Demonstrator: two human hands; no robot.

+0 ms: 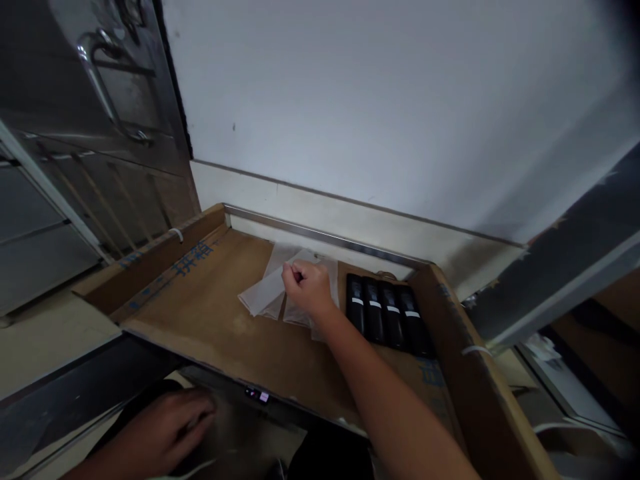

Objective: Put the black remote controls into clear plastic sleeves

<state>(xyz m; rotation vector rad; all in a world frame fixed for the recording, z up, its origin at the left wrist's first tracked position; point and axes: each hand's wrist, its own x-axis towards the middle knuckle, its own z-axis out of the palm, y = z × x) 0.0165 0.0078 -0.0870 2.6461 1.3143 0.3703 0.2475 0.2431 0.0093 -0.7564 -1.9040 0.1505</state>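
My right hand (309,288) is closed over several thin, translucent plastic bags (261,297) lying overlapped on the cardboard. The end of one bag runs up to the pinched fingers, which seem to grip it. To the right of that hand, several black, elongated objects (374,312) lie side by side in a row, each with a white band; their exact kind is not clear. My left hand (175,423) is low, in front of the table edge near my lap. Its fingers are curled together in shadow, and whatever they may hold is hidden.
Cardboard (210,320) with blue writing lines the tabletop, and raised cardboard walls (480,373) stand on the left and right. A white wall panel (350,100) rises behind. At upper left is a metal door handle (103,87). A small lit device (257,395) sits at the front edge.
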